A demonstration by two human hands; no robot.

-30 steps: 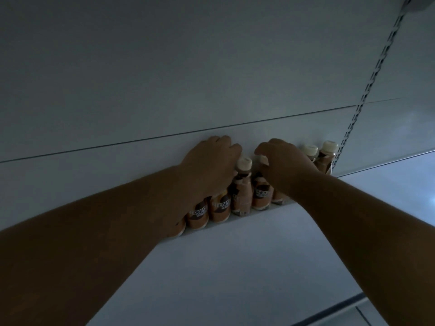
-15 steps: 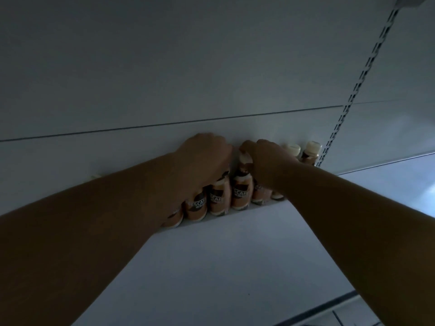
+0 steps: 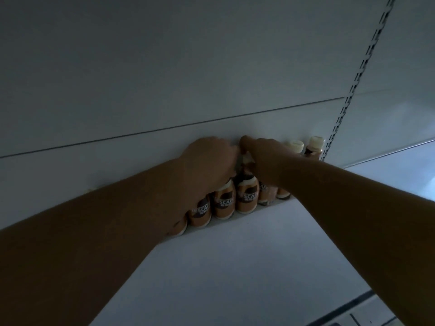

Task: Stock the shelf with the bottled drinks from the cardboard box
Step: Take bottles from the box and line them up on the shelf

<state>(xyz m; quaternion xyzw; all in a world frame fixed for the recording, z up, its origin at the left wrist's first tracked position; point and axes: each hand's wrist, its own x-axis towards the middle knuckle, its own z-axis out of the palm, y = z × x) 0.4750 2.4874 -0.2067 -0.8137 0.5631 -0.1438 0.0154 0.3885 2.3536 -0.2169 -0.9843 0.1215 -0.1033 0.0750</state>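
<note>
A row of orange-brown bottled coffee drinks [image 3: 223, 203] with cream caps stands on a high white shelf [image 3: 235, 267], seen from below in dim light. My left hand [image 3: 209, 161] rests over the tops of the bottles at the left of the row, fingers curled around them. My right hand [image 3: 261, 156] is closed over the neck of a bottle in the middle of the row. Two capped bottles [image 3: 294, 147] stand free at the right end. The cardboard box is out of view.
The white back panel [image 3: 164, 78] of the shelving fills the upper view. A slotted metal upright [image 3: 353, 90] runs diagonally at the right, just past the last bottle. A dark strip [image 3: 341, 309] shows at the bottom right.
Both hands have drawn closer together and pushed farther back over the bottle tops. The cap seen between them a second ago is now covered by my right hand.
</note>
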